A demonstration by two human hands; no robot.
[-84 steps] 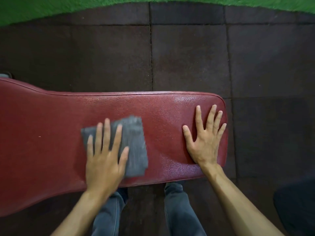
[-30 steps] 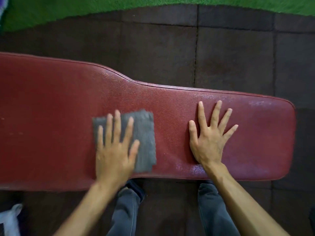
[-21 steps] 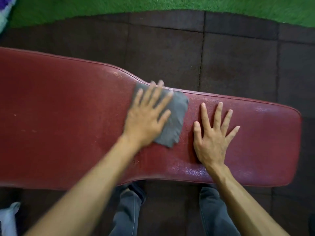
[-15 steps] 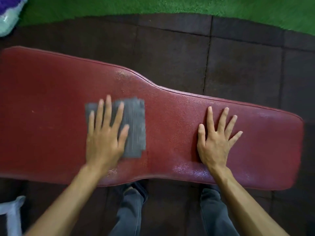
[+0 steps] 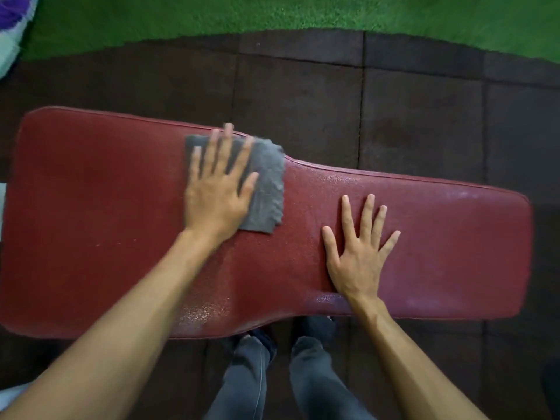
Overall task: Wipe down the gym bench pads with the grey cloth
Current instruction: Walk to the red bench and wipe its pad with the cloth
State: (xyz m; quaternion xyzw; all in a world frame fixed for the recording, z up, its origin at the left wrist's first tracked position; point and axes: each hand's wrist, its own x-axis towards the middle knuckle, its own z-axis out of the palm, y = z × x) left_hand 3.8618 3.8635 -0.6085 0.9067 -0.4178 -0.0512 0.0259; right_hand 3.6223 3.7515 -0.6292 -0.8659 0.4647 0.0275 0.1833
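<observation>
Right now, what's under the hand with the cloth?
The grey cloth lies flat under the left hand, on the red bench pad. The pad beneath the cloth is covered, so nothing there shows.

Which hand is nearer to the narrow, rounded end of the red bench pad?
The right hand. It presses flat on the narrow part of the red bench pad, close to that end. The left hand presses the grey cloth farther away, where the pad widens.

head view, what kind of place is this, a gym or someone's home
Most likely a gym. A long red padded bench pad stands on dark rubber floor tiles, with a strip of green artificial turf beyond them. That flooring mix suits a training area, though a home gym can't be excluded.
</observation>
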